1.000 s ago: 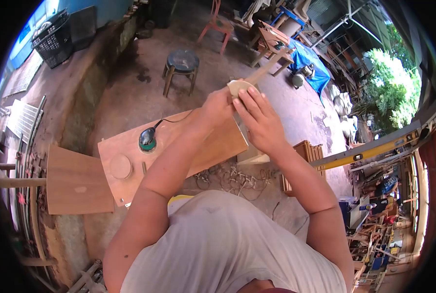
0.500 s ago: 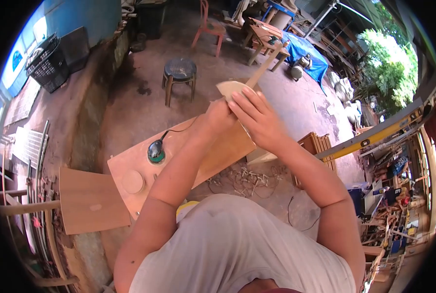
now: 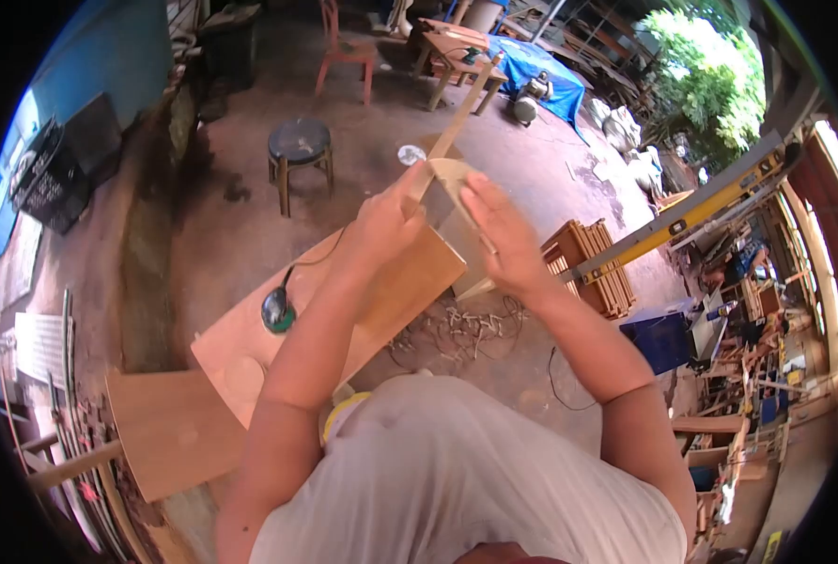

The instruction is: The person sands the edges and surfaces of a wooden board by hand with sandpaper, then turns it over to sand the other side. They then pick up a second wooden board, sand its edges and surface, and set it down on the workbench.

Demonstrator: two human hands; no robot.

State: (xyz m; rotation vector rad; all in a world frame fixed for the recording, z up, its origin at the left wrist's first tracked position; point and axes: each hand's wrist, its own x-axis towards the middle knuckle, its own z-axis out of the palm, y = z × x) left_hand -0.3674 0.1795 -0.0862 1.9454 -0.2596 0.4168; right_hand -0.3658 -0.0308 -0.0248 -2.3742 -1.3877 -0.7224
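Observation:
My left hand [image 3: 393,214] is closed around one side of a thin, pale wooden piece with a curved edge [image 3: 451,173], held up above the workbench. My right hand [image 3: 502,230] lies along the other side of this piece, its fingers bent over the face and edge. The piece is tilted, and my hands hide part of it. Under my forearms is the wooden bench top [image 3: 414,282]. On it rest a black and green corded power sander [image 3: 276,308] and a round wooden disc [image 3: 240,378], partly behind my left arm.
A brown board [image 3: 170,428] adjoins the bench at left. Beyond stand a black stool [image 3: 299,150], a red chair [image 3: 346,54] and a small wooden table [image 3: 452,47]. A yellow spirit level [image 3: 663,235] and stacked wooden frames [image 3: 588,268] are at right. Cords and scraps [image 3: 466,329] litter the floor.
The wooden piece has turned to a steeper tilt. My right hand has slid from across its top down along its side, and my hands are farther apart. The view has shifted.

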